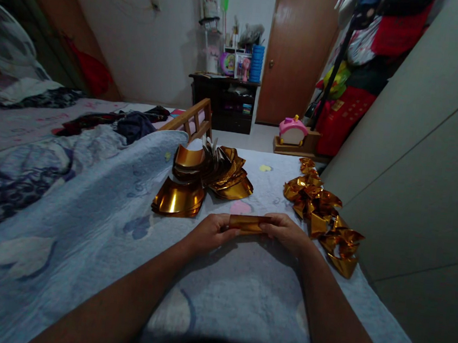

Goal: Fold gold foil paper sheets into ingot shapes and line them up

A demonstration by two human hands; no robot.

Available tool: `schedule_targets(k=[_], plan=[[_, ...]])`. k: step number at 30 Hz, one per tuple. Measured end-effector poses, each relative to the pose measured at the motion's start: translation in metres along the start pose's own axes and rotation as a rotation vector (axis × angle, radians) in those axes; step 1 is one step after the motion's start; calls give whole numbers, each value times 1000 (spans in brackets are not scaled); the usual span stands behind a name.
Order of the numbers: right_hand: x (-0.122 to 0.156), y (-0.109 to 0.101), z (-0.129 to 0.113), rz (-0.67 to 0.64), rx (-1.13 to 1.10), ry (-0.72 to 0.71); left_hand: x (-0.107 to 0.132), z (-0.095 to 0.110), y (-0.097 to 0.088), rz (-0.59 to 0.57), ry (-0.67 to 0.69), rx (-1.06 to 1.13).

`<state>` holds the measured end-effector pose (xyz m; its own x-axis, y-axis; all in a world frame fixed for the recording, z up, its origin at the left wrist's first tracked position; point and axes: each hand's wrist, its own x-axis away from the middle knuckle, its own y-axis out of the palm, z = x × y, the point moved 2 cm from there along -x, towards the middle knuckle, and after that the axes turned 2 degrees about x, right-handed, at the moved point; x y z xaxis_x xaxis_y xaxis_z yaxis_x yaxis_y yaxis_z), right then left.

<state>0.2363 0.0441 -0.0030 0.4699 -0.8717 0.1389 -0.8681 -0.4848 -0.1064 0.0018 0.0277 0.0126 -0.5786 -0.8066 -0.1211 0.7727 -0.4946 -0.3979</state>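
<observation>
A strip of shiny gold foil paper [249,224], rolled or folded narrow, is stretched sideways between my two hands above the blue patterned blanket [236,298]. My left hand [215,232] pinches its left end, thumb along the front. At the other end my right hand [287,231] is closed on it, with the thumb on top. Beyond my left hand lie loose stacks of curved gold foil sheets [179,196]. Several folded gold foil pieces [322,214] are heaped in a line past my right hand.
A wooden bed rail [189,118] rises behind the foil stacks. To the left, crumpled bedding and clothes [135,126] cover another bed. A pale cabinet [420,175] borders the right side. A pink toy case [293,130] stands on the floor near the wooden door [298,53].
</observation>
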Motion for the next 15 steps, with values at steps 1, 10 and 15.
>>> schedule_targets(k=[1,10,15], plan=[[0,0,1,-11,5,16,0,-1,0,-18,-13,1],[3,1,-5,41,51,36,1,-9,1,-32,-170,-90],[2,3,-5,29,137,50,1,-5,2,41,-139,-22]])
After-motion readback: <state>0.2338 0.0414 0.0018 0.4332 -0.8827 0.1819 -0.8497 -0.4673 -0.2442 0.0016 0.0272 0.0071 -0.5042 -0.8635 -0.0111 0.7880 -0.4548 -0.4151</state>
